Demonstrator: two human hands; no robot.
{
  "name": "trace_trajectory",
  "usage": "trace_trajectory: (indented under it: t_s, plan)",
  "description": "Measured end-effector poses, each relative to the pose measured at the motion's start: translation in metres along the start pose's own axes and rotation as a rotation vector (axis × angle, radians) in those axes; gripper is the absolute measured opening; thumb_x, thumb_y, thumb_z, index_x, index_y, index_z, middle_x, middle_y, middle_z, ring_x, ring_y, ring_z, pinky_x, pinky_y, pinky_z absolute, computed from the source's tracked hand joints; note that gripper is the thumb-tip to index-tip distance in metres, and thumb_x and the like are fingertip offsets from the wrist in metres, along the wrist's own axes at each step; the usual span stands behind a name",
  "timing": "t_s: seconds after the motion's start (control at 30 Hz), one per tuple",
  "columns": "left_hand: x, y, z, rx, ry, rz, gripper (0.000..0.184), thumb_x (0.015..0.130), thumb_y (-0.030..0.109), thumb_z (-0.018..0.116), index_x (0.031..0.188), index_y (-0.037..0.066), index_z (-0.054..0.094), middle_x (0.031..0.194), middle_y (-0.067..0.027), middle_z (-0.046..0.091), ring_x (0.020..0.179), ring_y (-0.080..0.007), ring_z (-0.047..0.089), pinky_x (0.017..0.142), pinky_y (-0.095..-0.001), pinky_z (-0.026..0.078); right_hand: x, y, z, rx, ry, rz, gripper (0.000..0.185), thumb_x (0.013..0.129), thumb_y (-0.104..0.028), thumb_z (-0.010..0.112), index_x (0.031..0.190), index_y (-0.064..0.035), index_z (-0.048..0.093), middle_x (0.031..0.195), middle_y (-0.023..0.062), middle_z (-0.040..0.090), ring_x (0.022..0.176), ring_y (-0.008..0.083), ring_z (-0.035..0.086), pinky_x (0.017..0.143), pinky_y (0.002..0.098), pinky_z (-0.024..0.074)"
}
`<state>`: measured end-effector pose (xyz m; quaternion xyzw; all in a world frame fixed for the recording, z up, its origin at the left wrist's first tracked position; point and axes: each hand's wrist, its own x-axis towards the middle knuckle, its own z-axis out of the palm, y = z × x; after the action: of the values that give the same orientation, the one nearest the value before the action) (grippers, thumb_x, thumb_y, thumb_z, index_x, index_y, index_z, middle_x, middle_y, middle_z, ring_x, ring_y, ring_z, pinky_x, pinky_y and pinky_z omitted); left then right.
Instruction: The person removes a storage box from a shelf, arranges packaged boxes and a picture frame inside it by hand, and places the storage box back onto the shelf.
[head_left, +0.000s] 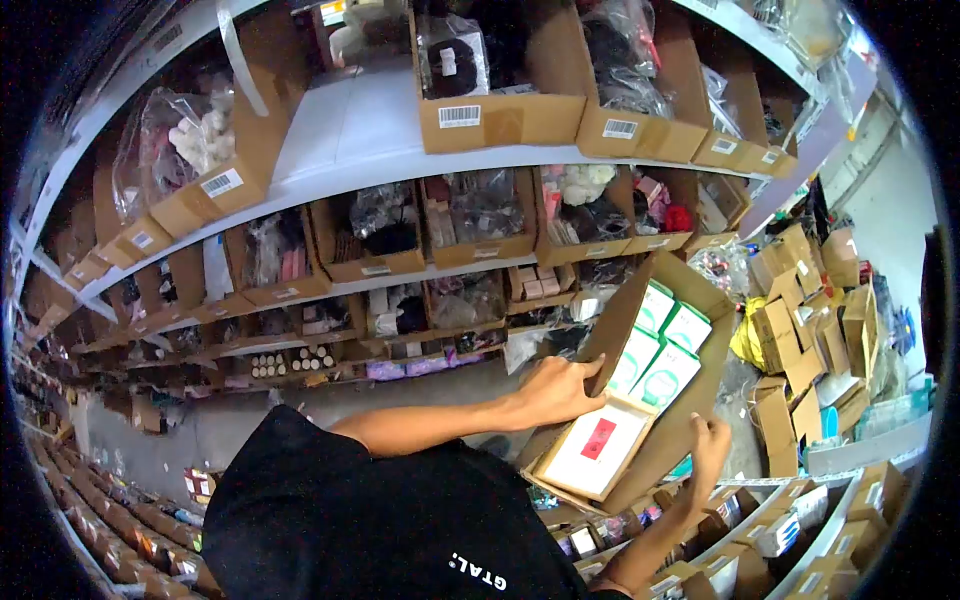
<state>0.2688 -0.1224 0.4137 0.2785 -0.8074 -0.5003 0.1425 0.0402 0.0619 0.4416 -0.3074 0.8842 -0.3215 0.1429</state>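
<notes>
A long open cardboard box [683, 279] is tilted in front of my black shirt. My left hand [553, 391] is closed on its left wall, with a finger reaching over the rim. On the opposite side, my right hand [709, 446] grips the right wall, its fingers partly hidden. Inside the box are several white-and-green packages [665, 377], packed side by side at the far end. At the near end lies a smaller open carton with a white panel [574, 452] bearing a red label [599, 438].
Shelves [380, 135] of open cardboard bins with bagged goods curve across the front and left. Flattened and torn cartons [800, 335] are piled at the right. Another rack of bins [745, 545] stands close at the lower right. Grey floor [235, 425] shows at the left.
</notes>
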Motion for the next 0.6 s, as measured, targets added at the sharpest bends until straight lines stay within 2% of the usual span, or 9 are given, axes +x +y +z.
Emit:
trace_trajectory:
  t_s: [0.07, 0.13, 0.2, 0.27, 0.33, 0.37, 0.43, 0.57, 0.6]
  plan:
    - [-0.018, 0.015, -0.027, 0.044, -0.005, -0.003, 0.060, 0.072, 0.034, 0.060, 0.118, -0.005, 0.052, 0.071, -0.0257, 0.061, 0.065, -0.0354, 0.063, 0.065, -0.0385, 0.052, -0.011, -0.016, -0.006, -0.068, 0.077, -0.032, 0.024, 0.077, -0.015, 0.057, 0.074, 0.0092, 0.058, 0.058, 0.0145, 0.054, 0.054, 0.0166, 0.046, 0.053, 0.0338, 0.0385]
    - [-0.043, 0.019, -0.038, 0.134, 0.048, 0.102, 0.059, 0.073, 0.038, 0.059, 0.114, -0.003, 0.055, 0.067, -0.0257, 0.060, 0.060, -0.0351, 0.062, 0.064, -0.0396, 0.052, -0.035, -0.030, -0.019, -0.206, 0.031, -0.109, 0.027, 0.077, -0.018, 0.059, 0.071, 0.0081, 0.057, 0.056, 0.0132, 0.053, 0.054, 0.0157, 0.046, 0.051, 0.0335, 0.0374]
    - [-0.058, 0.016, -0.062, 0.177, 0.083, 0.123, 0.059, 0.072, 0.040, 0.060, 0.113, -0.002, 0.057, 0.064, -0.0255, 0.059, 0.058, -0.0346, 0.062, 0.063, -0.0397, 0.052, -0.056, -0.072, -0.011, -0.078, 0.137, -0.220, 0.032, 0.075, -0.023, 0.059, 0.066, 0.0074, 0.055, 0.053, 0.0049, 0.046, 0.052, 0.0129, 0.042, 0.049, 0.0320, 0.0337]
    - [-0.069, 0.008, -0.087, 0.162, 0.158, 0.218, 0.060, 0.071, 0.041, 0.061, 0.114, 0.000, 0.057, 0.061, -0.0247, 0.058, 0.058, -0.0339, 0.063, 0.062, -0.0394, 0.052, -0.081, -0.133, -0.012, -0.187, 0.151, -0.192, 0.033, 0.074, -0.024, 0.059, 0.068, 0.0080, 0.055, 0.055, 0.0039, 0.048, 0.053, 0.0134, 0.044, 0.050, 0.0325, 0.0346]
    - [-0.093, 0.015, -0.125, 0.191, 0.161, 0.196, 0.059, 0.070, 0.040, 0.062, 0.112, 0.000, 0.058, 0.058, -0.0232, 0.057, 0.057, -0.0332, 0.062, 0.062, -0.0389, 0.052, -0.090, -0.133, -0.009, -0.225, 0.142, -0.161, 0.033, 0.074, -0.024, 0.060, 0.069, 0.0075, 0.056, 0.057, 0.0024, 0.051, 0.052, 0.0122, 0.045, 0.049, 0.0299, 0.0342]
    - [-0.107, 0.031, -0.132, 0.168, 0.137, 0.187, 0.056, 0.069, 0.039, 0.062, 0.109, 0.000, 0.060, 0.057, -0.0227, 0.057, 0.056, -0.0332, 0.062, 0.062, -0.0391, 0.052, -0.113, -0.146, -0.021, -0.228, 0.171, -0.136, 0.033, 0.074, -0.024, 0.060, 0.069, 0.0075, 0.056, 0.057, 0.0024, 0.051, 0.052, 0.0122, 0.045, 0.049, 0.0299, 0.0342]
    - [-0.127, 0.027, -0.160, 0.169, 0.197, 0.253, 0.052, 0.069, 0.038, 0.062, 0.104, -0.001, 0.063, 0.055, -0.0229, 0.056, 0.055, -0.0334, 0.061, 0.060, -0.0390, 0.051, -0.144, -0.205, -0.009, -0.113, 0.155, -0.128, 0.031, 0.075, -0.023, 0.057, 0.071, 0.0074, 0.057, 0.053, 0.0103, 0.050, 0.051, 0.0138, 0.044, 0.049, 0.0324, 0.0349]
    - [-0.177, 0.039, -0.220, 0.211, 0.232, 0.232, 0.047, 0.069, 0.037, 0.062, 0.097, -0.001, 0.065, 0.052, -0.0222, 0.054, 0.051, -0.0341, 0.059, 0.056, -0.0387, 0.050, -0.185, -0.263, 0.011, -0.138, 0.176, -0.135, 0.030, 0.075, -0.022, 0.057, 0.073, 0.0078, 0.056, 0.050, 0.0071, 0.046, 0.048, 0.0120, 0.042, 0.047, 0.0314, 0.0328]
    - [-0.190, 0.068, -0.212, 0.248, 0.215, 0.207, 0.047, 0.069, 0.037, 0.062, 0.095, -0.002, 0.065, 0.051, -0.0219, 0.054, 0.051, -0.0342, 0.059, 0.055, -0.0389, 0.049, -0.197, -0.256, -0.015, -0.114, 0.186, -0.151, 0.030, 0.075, -0.022, 0.057, 0.073, 0.0078, 0.056, 0.050, 0.0071, 0.046, 0.048, 0.0120, 0.042, 0.047, 0.0314, 0.0328]
